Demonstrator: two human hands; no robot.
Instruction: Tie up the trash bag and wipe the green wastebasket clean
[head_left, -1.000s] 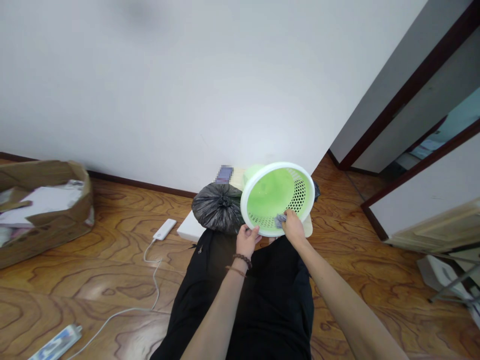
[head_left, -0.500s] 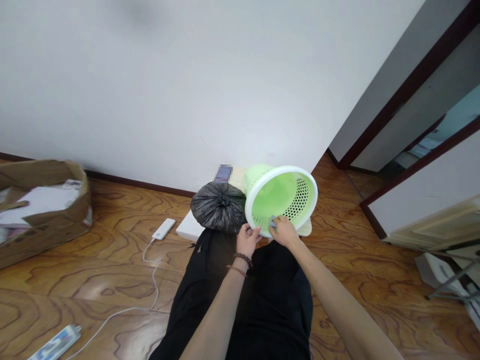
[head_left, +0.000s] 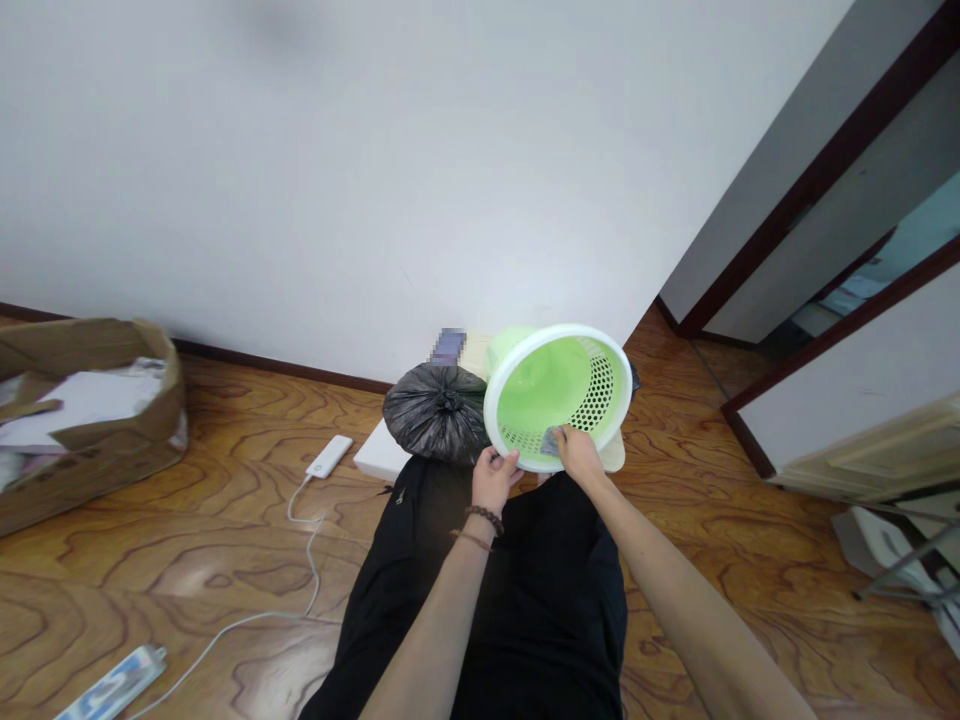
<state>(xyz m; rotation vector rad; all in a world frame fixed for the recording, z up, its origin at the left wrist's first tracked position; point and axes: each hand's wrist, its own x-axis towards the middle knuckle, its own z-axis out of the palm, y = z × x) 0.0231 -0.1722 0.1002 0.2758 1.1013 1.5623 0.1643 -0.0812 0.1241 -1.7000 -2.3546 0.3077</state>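
The green basket (head_left: 559, 385) lies tipped on its side at twelve o'clock from the person's knees, its white-rimmed mouth facing back toward the camera and its perforated wall showing at the rim's three o'clock. The left hand (head_left: 493, 478) grips the rim at about seven o'clock, fingers curled around the edge and the thumb on the outside, a bead bracelet (head_left: 484, 518) on the wrist. The right hand (head_left: 579, 452) pinches a small grey cloth (head_left: 553, 440) between thumb and bunched fingers and presses it to the inner wall just inside the rim at six o'clock. Half a second ago the mouth was turned more toward three o'clock and looked flatter, with the cloth a touch further toward seven; now the basket has rocked back to face the camera much as it did a second ago, and the cloth has slid slightly toward five. That reads as short back-and-forth wiping strokes along the lower inside wall, with the left hand turning the basket to meet them. A tied black rubbish bag (head_left: 437, 412) touches the basket at its nine o'clock. Further toward nine lie a white power bank (head_left: 328, 457) and a cardboard box (head_left: 90, 420).
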